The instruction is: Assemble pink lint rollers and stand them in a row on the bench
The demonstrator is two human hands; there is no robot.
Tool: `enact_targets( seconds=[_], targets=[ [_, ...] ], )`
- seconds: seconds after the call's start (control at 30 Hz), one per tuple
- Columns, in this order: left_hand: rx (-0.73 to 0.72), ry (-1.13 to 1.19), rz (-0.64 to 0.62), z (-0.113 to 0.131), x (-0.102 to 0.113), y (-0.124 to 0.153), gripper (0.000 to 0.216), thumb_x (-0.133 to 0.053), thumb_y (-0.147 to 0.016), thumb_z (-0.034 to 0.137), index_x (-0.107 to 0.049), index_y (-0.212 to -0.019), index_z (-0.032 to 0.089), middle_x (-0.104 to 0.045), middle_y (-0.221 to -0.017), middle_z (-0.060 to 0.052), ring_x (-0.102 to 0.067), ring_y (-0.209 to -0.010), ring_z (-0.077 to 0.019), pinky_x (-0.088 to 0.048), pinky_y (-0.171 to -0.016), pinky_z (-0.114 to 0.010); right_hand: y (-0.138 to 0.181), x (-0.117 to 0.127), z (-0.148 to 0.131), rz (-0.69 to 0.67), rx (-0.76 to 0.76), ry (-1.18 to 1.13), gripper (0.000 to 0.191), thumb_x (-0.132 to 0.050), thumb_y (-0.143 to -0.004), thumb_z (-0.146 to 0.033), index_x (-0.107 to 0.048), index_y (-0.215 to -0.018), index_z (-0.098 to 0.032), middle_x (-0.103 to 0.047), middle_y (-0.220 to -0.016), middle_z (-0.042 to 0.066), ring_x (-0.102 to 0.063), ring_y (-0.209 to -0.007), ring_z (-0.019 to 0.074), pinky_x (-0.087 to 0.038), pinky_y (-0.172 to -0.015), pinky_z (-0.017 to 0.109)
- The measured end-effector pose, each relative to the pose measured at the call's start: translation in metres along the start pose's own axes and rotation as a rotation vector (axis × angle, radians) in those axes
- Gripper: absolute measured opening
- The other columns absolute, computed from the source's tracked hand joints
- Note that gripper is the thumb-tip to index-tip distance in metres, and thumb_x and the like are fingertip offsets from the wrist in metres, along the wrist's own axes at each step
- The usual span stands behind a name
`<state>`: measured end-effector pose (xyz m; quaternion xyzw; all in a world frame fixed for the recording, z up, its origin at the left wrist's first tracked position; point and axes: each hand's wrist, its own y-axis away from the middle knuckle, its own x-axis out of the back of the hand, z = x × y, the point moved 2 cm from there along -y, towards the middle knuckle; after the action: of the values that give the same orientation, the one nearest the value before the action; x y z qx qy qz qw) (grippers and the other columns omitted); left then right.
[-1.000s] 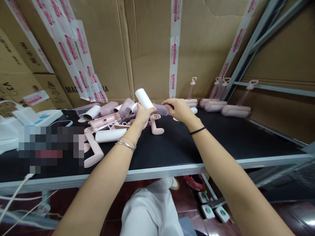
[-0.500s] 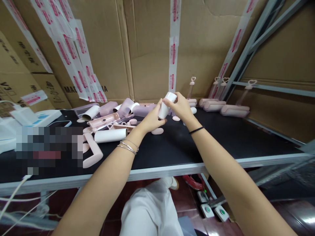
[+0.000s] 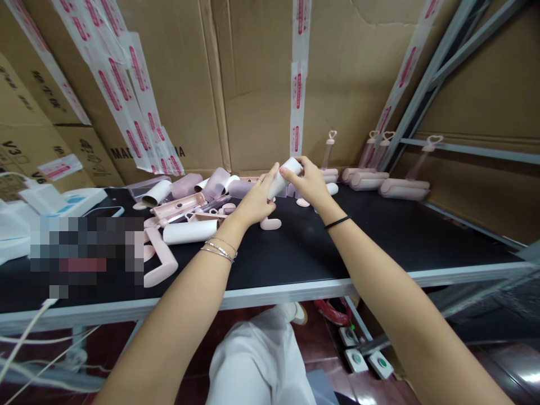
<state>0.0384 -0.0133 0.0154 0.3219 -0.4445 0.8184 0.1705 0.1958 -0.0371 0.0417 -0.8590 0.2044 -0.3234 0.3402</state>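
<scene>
White cylinder [image 3: 278,184]: your right hand [image 3: 312,183] has joined your left hand [image 3: 254,204]; both grasp it, likely steadier, above the surface [image 3: 304,247].

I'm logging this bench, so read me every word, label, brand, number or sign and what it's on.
"V3": left carton.
"V6", digit uncertain: same carton.
"MA" and "IA": back cardboard, middle hidden by packing tape.
Too blurred to read: carton's Chinese characters, tape's red labels.
Held white tube: no print visible.

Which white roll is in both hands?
The tilted white roll raised between left hand and right hand; the other white rolls lie on the black table, unheld.
</scene>
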Motion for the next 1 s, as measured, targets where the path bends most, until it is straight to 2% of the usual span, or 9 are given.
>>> enact_targets(
  seconds=[0.1,0.33,0.57,0.73,0.9,1.0],
  targets=[
    [-0.022,-0.029,0.013,0.0016,0.0017,0.0001,0.083,-0.052,-0.073,0.004,-0.018,-0.148,0.018,-0.037,-0.143,-0.014,-0.040,-0.130,-0.0270,-0.035,-0.108,-0.042,-0.0014,0.0017,0.0002,0.011,-0.024,-0.041,0.048,-0.055,-0.079,-0.056,-0.059,-0.105,-0.016,-0.067,-0.098,0.009,-0.060,-0.086,0.0210,-0.045,-0.078,0.033],
    [0.044,-0.103,0.031,0.0016,0.0047,-0.0009,0.072,-0.050,-0.078,0.009,-0.024,-0.145,0.013,-0.043,-0.138,-0.016,-0.043,-0.128,-0.0278,-0.033,-0.108,-0.044,-0.0033,0.0040,0.0006,0.052,-0.058,-0.065,0.048,-0.055,-0.078,-0.057,-0.059,-0.103,-0.016,-0.067,-0.097,0.009,-0.060,-0.085,0.0204,-0.045,-0.078,0.032],
    [0.033,-0.085,-0.032,0.0031,0.0035,-0.0001,0.074,-0.054,-0.078,0.015,-0.023,-0.145,0.011,-0.038,-0.142,-0.018,-0.042,-0.128,-0.0291,-0.036,-0.105,-0.043,-0.0031,0.0041,0.0008,0.080,-0.092,-0.071,0.046,-0.059,-0.074,-0.055,-0.060,-0.098,-0.015,-0.066,-0.094,0.008,-0.059,-0.084,0.0204,-0.045,-0.078,0.033],
    [0.046,-0.078,-0.003,0.0060,0.0050,0.0005,0.071,-0.054,-0.079,0.016,-0.025,-0.144,0.012,-0.044,-0.137,-0.018,-0.048,-0.121,-0.0288,-0.038,-0.103,-0.044,-0.0031,0.0049,0.0007,0.101,-0.103,-0.086,0.045,-0.060,-0.074,-0.056,-0.060,-0.094,-0.016,-0.066,-0.090,0.007,-0.057,-0.081,0.0198,-0.045,-0.076,0.032],
    [0.049,-0.096,0.023,0.0061,0.0068,0.0002,0.072,-0.054,-0.078,0.015,-0.026,-0.144,0.014,-0.041,-0.140,-0.017,-0.043,-0.126,-0.0306,-0.037,-0.104,-0.046,-0.0019,0.0040,-0.0008,0.093,-0.099,-0.089,0.048,-0.058,-0.074,-0.059,-0.060,-0.096,-0.015,-0.065,-0.093,0.008,-0.057,-0.083,0.0203,-0.044,-0.078,0.033],
    [0.065,-0.078,0.011,0.0039,0.0071,0.0005,0.074,-0.053,-0.077,0.012,-0.025,-0.145,0.016,-0.040,-0.142,-0.017,-0.047,-0.124,-0.0304,-0.040,-0.101,-0.046,-0.0026,0.0060,-0.0004,0.099,-0.105,-0.072,0.049,-0.057,-0.075,-0.059,-0.060,-0.097,-0.016,-0.065,-0.093,0.008,-0.058,-0.084,0.0205,-0.045,-0.079,0.033]
  ],
)
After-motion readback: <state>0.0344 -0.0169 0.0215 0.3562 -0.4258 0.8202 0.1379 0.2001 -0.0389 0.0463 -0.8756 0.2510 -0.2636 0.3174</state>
